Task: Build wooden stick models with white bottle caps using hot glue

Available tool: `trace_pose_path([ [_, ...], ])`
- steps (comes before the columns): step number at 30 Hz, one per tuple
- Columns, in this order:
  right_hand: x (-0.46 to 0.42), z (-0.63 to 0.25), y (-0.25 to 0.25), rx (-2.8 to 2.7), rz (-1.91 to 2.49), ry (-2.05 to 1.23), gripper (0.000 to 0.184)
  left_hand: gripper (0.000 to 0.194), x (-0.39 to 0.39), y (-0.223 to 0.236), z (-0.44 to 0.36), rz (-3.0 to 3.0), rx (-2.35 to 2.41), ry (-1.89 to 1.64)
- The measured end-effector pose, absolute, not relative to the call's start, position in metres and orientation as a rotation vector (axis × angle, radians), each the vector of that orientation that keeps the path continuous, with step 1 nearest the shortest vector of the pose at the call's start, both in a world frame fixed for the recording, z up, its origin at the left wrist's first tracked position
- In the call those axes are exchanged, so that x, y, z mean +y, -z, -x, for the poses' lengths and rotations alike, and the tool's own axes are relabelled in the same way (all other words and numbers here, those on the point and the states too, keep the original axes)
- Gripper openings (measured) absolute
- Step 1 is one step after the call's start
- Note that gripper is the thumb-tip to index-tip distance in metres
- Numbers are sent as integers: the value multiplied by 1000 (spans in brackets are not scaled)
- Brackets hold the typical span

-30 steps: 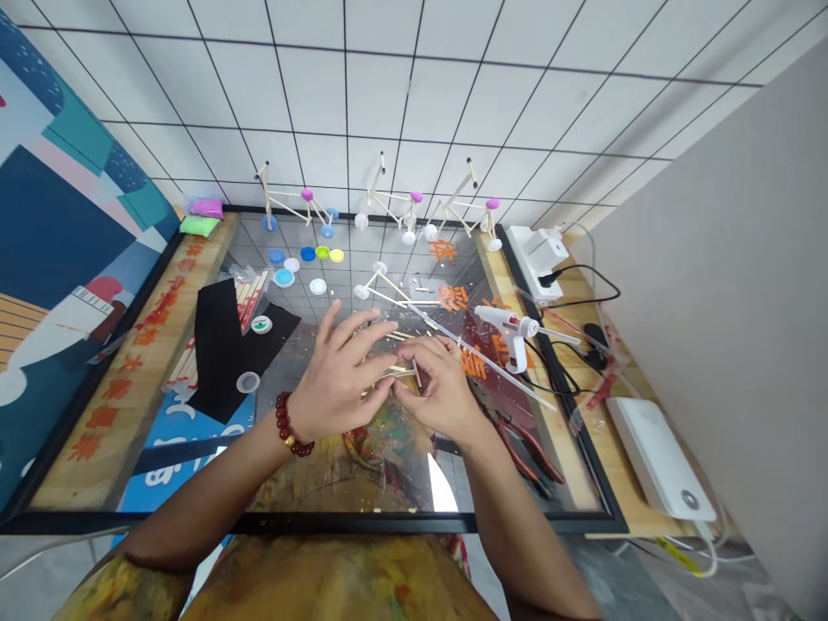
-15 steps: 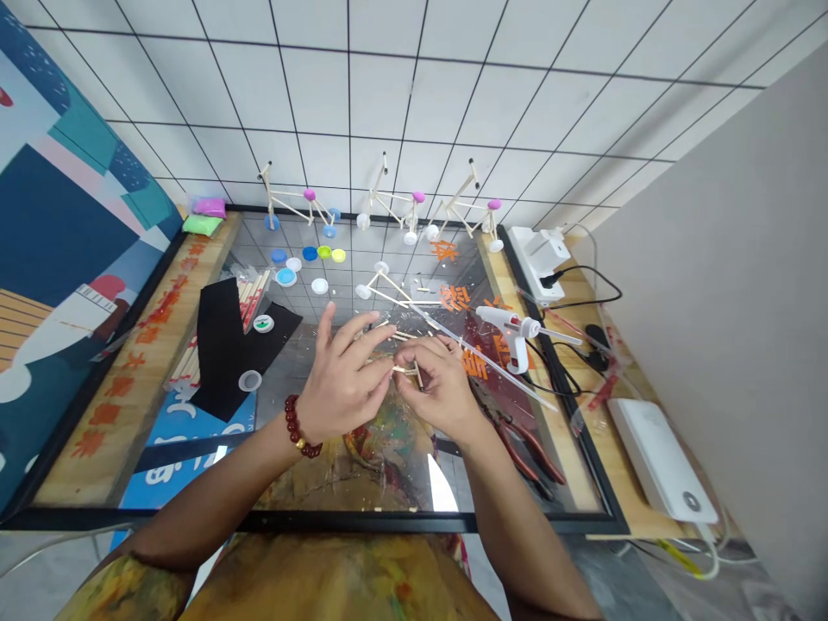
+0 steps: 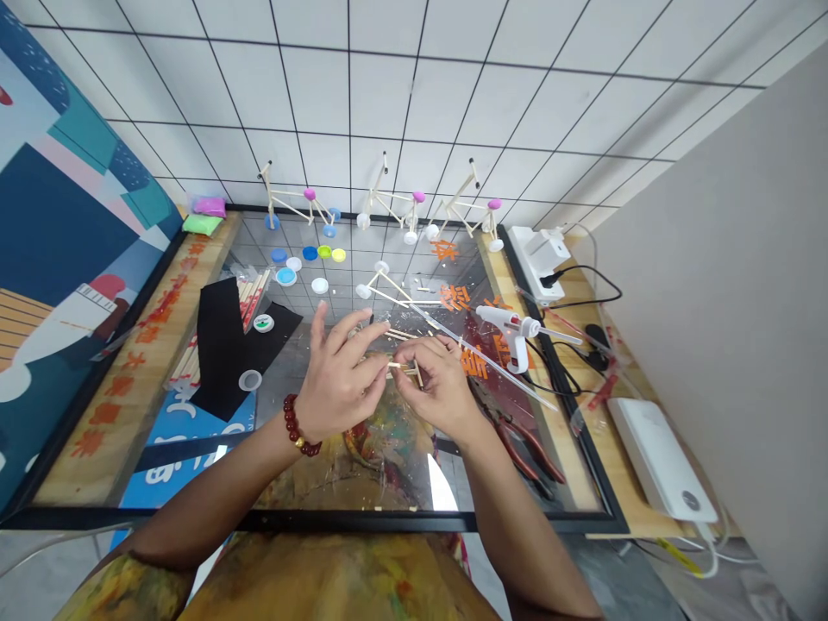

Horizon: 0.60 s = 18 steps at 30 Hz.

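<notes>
My right hand is closed, its thumb and fingers pinching a small frame of short wooden sticks, partly hidden by the fingers. Beside it, my left hand pinches a short pale stick piece between thumb and index finger, the other fingers spread. The two hands nearly meet over the glass tabletop. Just beyond them lie loose sticks. Farther back rests a triangular stick frame with white bottle caps on it.
Three stick tricycle models line the wall. Coloured caps and black cloth lie left. A glue gun, a clear glue stick, pliers and a power strip with cables are on the right.
My left hand has shifted slightly left, and the short stick piece at its fingertips shows more clearly. My right hand has stayed almost still with the small stick frame.
</notes>
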State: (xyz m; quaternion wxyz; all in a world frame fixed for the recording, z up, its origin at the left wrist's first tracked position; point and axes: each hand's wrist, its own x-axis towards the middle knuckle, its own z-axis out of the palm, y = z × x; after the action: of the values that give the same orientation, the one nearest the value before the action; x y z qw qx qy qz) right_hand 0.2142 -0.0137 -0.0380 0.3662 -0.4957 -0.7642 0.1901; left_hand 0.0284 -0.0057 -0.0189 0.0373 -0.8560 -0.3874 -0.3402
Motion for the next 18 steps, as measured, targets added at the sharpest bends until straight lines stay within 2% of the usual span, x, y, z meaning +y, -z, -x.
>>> trace_pose_path([
  [18, -14, -214, 38, -1955, 1265, -494, 11, 11, -7, 18, -27, 2615, -1147, 1020],
])
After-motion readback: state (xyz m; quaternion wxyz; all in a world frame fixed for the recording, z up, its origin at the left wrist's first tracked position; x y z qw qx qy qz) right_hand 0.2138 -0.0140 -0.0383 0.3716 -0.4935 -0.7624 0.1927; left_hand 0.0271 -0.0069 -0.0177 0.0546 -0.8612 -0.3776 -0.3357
